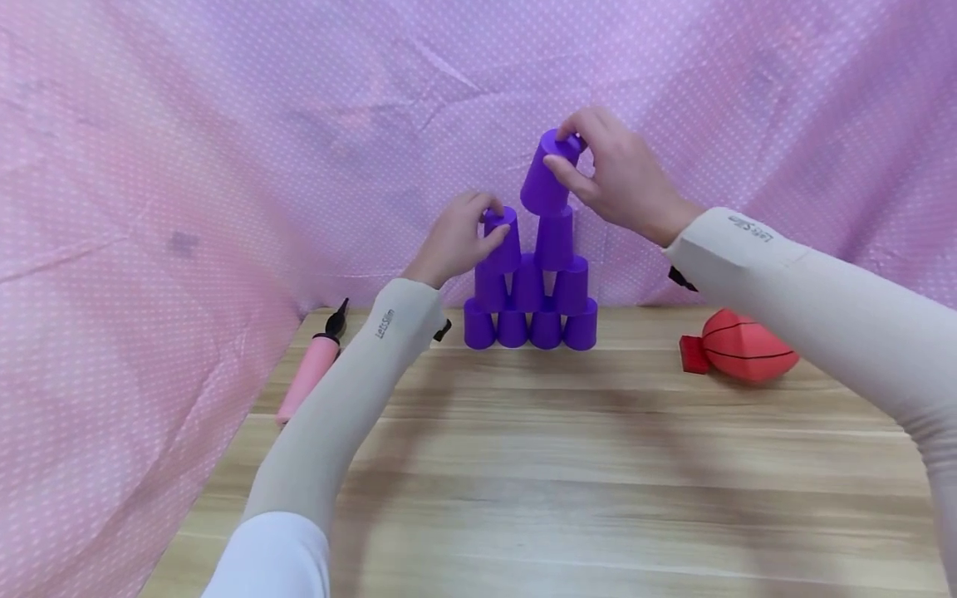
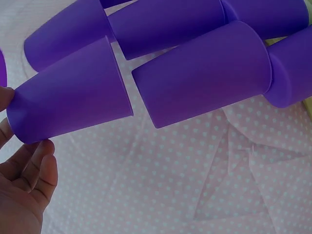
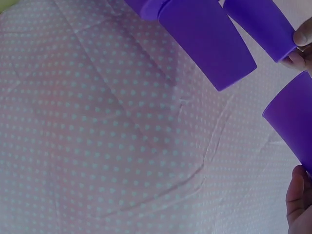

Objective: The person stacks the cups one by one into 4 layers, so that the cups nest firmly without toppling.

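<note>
Purple cups stand upside down in a stepped stack, with several in the bottom row [image 1: 512, 330]. My left hand [image 1: 450, 238] pinches the closed end of the left cup [image 2: 70, 95] in the two-cup tier; thumb and fingertips lie on its sides. Beside it in that tier stands a right cup [image 1: 555, 241]. Above this pair, my right hand [image 1: 624, 170] holds another upside-down cup [image 1: 544, 178] by its closed end, slightly tilted. In the right wrist view, a gap shows between this held cup [image 3: 295, 119] and the tier below.
On the wooden table [image 1: 523, 490], a pink hand pump [image 1: 310, 374] with a black nozzle lies at the left. A red ball with black lines [image 1: 748, 347] and a small red block [image 1: 693, 355] are at the right. Pink dotted cloth [image 1: 336, 124] hangs behind.
</note>
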`<move>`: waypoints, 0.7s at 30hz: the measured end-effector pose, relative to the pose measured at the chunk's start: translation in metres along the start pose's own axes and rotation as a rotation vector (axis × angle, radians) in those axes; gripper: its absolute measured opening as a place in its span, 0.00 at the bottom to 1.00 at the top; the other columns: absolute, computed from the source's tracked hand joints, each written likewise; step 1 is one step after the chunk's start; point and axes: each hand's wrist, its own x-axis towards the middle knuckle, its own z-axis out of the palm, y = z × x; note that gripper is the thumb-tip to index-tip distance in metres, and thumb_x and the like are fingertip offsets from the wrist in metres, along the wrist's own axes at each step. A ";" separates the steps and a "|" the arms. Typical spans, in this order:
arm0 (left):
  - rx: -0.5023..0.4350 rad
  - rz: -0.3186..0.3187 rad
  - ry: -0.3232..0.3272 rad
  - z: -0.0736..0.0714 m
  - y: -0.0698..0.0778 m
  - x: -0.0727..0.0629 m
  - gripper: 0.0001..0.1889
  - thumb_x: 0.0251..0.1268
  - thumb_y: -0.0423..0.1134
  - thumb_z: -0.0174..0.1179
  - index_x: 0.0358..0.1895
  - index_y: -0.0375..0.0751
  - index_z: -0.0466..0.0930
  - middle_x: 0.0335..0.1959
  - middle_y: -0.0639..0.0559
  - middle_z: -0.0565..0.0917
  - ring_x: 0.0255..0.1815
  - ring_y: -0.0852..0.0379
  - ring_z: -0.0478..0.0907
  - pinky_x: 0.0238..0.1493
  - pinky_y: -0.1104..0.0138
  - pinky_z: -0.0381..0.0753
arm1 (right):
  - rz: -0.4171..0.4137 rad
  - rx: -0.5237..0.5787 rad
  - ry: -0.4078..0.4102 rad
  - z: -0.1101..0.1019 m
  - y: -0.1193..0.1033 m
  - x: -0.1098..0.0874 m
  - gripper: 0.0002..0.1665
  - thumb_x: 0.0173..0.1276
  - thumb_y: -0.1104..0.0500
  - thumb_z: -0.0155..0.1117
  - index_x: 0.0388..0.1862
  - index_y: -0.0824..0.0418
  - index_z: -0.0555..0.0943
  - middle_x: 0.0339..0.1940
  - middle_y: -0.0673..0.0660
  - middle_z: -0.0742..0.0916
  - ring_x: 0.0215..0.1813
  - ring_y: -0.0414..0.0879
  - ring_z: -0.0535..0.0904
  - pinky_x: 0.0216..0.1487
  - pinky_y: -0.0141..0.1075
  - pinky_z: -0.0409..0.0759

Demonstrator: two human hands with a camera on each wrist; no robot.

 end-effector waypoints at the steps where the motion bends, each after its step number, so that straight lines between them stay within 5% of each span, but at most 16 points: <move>1: 0.001 -0.007 -0.009 0.001 0.000 0.002 0.10 0.63 0.40 0.61 0.43 0.40 0.75 0.40 0.51 0.78 0.44 0.54 0.73 0.48 0.67 0.71 | 0.018 -0.006 -0.012 0.001 0.001 0.003 0.19 0.69 0.52 0.59 0.47 0.67 0.73 0.41 0.59 0.78 0.43 0.50 0.74 0.44 0.41 0.72; 10: -0.035 -0.097 -0.064 0.008 -0.006 0.015 0.12 0.64 0.41 0.60 0.46 0.40 0.72 0.44 0.50 0.76 0.48 0.54 0.73 0.47 0.69 0.72 | 0.146 -0.013 -0.156 0.014 0.006 0.028 0.20 0.70 0.50 0.57 0.48 0.66 0.74 0.45 0.58 0.81 0.48 0.50 0.76 0.53 0.41 0.72; 21: -0.039 -0.076 -0.079 0.010 -0.010 0.017 0.14 0.64 0.38 0.59 0.49 0.36 0.71 0.43 0.47 0.77 0.44 0.52 0.74 0.46 0.66 0.73 | 0.235 -0.019 -0.245 0.032 0.010 0.037 0.20 0.72 0.48 0.54 0.48 0.64 0.74 0.45 0.59 0.82 0.46 0.51 0.75 0.50 0.42 0.73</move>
